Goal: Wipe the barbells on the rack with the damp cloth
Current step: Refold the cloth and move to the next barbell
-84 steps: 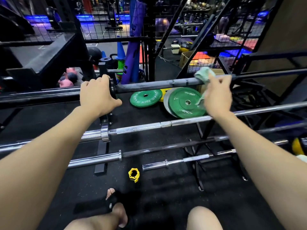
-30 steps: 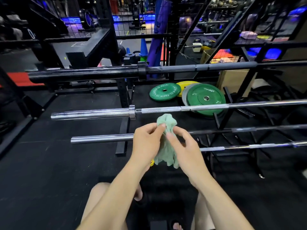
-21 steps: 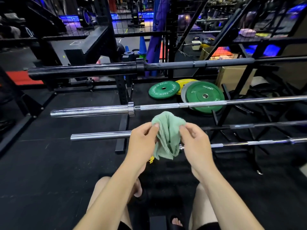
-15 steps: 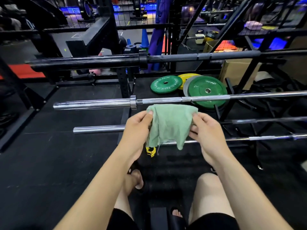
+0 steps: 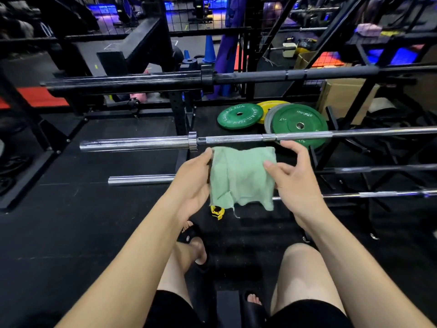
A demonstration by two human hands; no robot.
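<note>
Head cam looking down: both hands are up in the middle of the frame with the cloth [image 5: 241,176] stretched out flat between them. Left hand [image 5: 192,183] pinches the cloth's upper left corner, fingers curled in on the edge. Right hand [image 5: 293,176] has the upper right side, thumb lying across the front of the fabric and fingers curled behind it, index finger lifted near the top corner. The cloth is pale green with a ragged bottom edge, and it hangs free just below the chrome bar [image 5: 236,139], not touching it as far as I can tell.

Black bar [image 5: 260,76] runs across the upper part of the frame on the rack [image 5: 179,112]. Two more bars sit lower: one [image 5: 142,179] pokes out left of the left hand, another [image 5: 378,194] goes off to the right edge. Green plates [image 5: 240,114] and a yellow one lie on the floor behind the chrome bar, right of centre. A yellow collar [image 5: 217,211] sits on the floor under the cloth's lower left corner. Bare knees and black slides show at the bottom of the frame.
</note>
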